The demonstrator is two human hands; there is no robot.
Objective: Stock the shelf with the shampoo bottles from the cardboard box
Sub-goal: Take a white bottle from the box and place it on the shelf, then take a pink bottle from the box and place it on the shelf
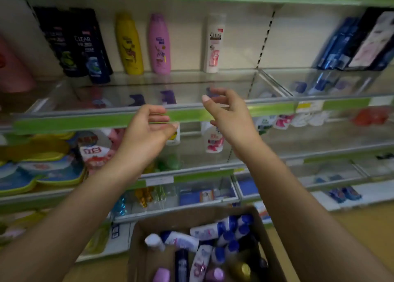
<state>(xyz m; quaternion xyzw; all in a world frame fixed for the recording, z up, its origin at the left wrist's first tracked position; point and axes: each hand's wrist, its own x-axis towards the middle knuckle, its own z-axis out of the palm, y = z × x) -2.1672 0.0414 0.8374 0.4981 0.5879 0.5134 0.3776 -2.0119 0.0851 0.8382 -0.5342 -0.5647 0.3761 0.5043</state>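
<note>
A cardboard box [270,235] at the bottom centre holds several shampoo bottles [204,231], mostly white with blue caps, lying loose. On the glass shelf [191,83] above stand a yellow bottle [129,44], a pink bottle [160,45] and a white bottle [214,45], with dark bottles [85,45] to the left. My left hand [147,130] and my right hand [228,115] are raised in front of the shelf's green front rail [102,122]. Both have loosely curled fingers and hold nothing.
Blue and dark bottles [351,43] lean at the right end of the same shelf. Lower shelves carry refill pouches [96,151], small white bottles [214,139] and flat packs. A perforated upright [263,41] divides the shelf bays. The floor is tan.
</note>
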